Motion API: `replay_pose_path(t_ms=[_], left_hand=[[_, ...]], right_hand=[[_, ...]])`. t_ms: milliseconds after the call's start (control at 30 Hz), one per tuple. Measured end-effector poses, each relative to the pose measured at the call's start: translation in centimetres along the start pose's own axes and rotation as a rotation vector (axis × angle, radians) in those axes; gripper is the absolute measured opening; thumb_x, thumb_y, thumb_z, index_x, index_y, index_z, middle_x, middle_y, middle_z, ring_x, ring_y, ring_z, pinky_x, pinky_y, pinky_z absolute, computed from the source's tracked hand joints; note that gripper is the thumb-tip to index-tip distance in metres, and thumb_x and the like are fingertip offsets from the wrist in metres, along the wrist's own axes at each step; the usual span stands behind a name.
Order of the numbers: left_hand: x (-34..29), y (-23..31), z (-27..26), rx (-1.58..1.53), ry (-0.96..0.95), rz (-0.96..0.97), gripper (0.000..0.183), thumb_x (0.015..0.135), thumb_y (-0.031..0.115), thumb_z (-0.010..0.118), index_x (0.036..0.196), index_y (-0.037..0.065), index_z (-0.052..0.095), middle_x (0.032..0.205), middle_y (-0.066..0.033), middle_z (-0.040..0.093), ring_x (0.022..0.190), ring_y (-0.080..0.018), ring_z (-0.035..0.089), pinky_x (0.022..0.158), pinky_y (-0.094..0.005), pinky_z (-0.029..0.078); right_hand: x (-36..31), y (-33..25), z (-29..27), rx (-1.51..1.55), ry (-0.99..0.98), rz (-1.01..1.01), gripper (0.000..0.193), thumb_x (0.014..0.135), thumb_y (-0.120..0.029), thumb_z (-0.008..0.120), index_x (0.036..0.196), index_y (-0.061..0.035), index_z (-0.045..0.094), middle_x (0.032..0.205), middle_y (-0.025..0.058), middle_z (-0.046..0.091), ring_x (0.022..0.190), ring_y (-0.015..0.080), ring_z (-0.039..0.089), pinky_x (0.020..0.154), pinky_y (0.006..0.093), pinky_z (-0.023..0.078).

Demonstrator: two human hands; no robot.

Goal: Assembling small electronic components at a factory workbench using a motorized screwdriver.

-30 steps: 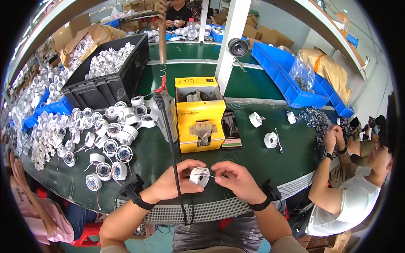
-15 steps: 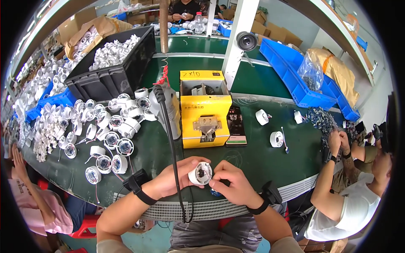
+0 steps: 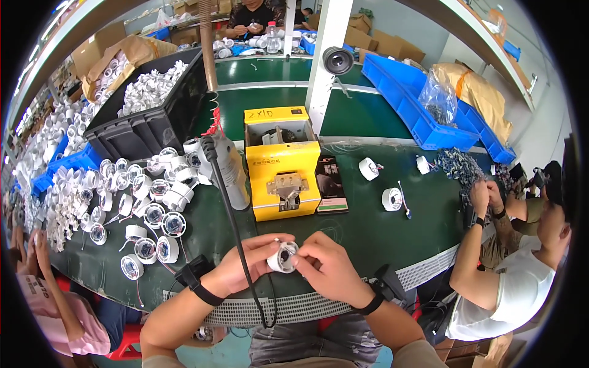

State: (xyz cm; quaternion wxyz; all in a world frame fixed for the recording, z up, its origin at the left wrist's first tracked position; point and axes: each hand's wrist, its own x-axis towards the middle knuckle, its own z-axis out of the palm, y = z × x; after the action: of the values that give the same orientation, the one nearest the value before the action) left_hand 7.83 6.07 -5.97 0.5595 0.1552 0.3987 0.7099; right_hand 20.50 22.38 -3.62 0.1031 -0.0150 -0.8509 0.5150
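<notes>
My left hand is closed around a round white plastic housing with its open face turned up and toward my right. Dark parts and thin wires show inside that cup. From the right, my right hand reaches in with thumb and fingers pinched together at the rim of the opening. What sits between those fingertips is too small and covered to make out. A black cable hangs in front of my left hand. Beyond both hands stands a yellow screw-feeder box on the green table.
Many white housings with boards and wires lie to the left, before a black crate of white parts. Two housings with leads lie right of the box. Blue bins stand far right. A co-worker handles wired parts there.
My right fingers have moved left onto the housing's opening. The small blue board that hung below my right hand is no longer visible. The whole view has shifted slightly.
</notes>
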Motion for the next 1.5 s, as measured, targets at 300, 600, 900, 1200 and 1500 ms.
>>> replay_pose_path(t_ms=[300, 600, 900, 1200, 1500], left_hand=[[-0.1, -0.4, 0.0, -0.122, 0.117, 0.174, 0.022, 0.094, 0.012, 0.054, 0.113, 0.004, 0.062, 0.125, -0.0107, 0.057, 0.112, -0.0262, 0.058, 0.095, -0.0427, 0.049], [-0.2, -0.5, 1.1, -0.099, -0.208, 0.253, 0.064, 0.084, 0.005, 0.060, 0.143, 0.005, 0.035, 0.146, -0.0090, 0.039, 0.130, -0.0273, 0.042, 0.106, -0.0460, 0.033], [-0.5, -0.3, 1.4, -0.158, -0.247, 0.229, 0.063, 0.089, 0.003, 0.052, 0.147, 0.000, 0.027, 0.152, -0.0096, 0.029, 0.139, -0.0221, 0.030, 0.114, -0.0397, 0.023], [-0.7, -0.9, 1.3, -0.167, -0.297, 0.245, 0.061, 0.092, 0.004, 0.049, 0.148, 0.001, 0.025, 0.153, -0.0110, 0.027, 0.142, -0.0229, 0.024, 0.115, -0.0404, 0.020], [-0.8, -0.6, 1.7, -0.105, -0.346, 0.265, 0.070, 0.092, 0.009, 0.052, 0.151, 0.006, 0.014, 0.156, -0.0136, 0.018, 0.144, -0.0248, 0.019, 0.116, -0.0413, 0.017]], right_hand=[[0.0, 0.8, -0.4, -0.470, 0.433, -0.512, 0.018, 0.079, -0.001, 0.072, 0.095, -0.0022, 0.065, 0.093, 0.0096, 0.061, 0.069, 0.0157, 0.061, 0.061, 0.0268, 0.052], [0.3, 0.5, 0.8, 0.590, 0.145, 0.027, 0.016, 0.094, -0.004, 0.057, 0.107, 0.0024, 0.064, 0.092, 0.0078, 0.063, 0.070, 0.0100, 0.064, 0.060, 0.0216, 0.052], [0.4, 0.6, 1.3, 0.333, 0.268, 0.005, 0.018, 0.078, 0.005, 0.073, 0.094, 0.0017, 0.066, 0.084, 0.0063, 0.067, 0.073, 0.0080, 0.061, 0.064, 0.0203, 0.049], [-0.4, 0.0, 1.7, 0.432, 0.293, 0.034, 0.018, 0.075, 0.005, 0.076, 0.090, 0.0030, 0.067, 0.084, 0.0066, 0.067, 0.072, 0.0079, 0.059, 0.064, 0.0211, 0.047], [-0.4, 0.4, 1.7, 0.003, 0.411, -0.386, 0.023, 0.066, 0.002, 0.083, 0.084, -0.0010, 0.069, 0.099, 0.0110, 0.059, 0.081, 0.0146, 0.060, 0.069, 0.0249, 0.050]])
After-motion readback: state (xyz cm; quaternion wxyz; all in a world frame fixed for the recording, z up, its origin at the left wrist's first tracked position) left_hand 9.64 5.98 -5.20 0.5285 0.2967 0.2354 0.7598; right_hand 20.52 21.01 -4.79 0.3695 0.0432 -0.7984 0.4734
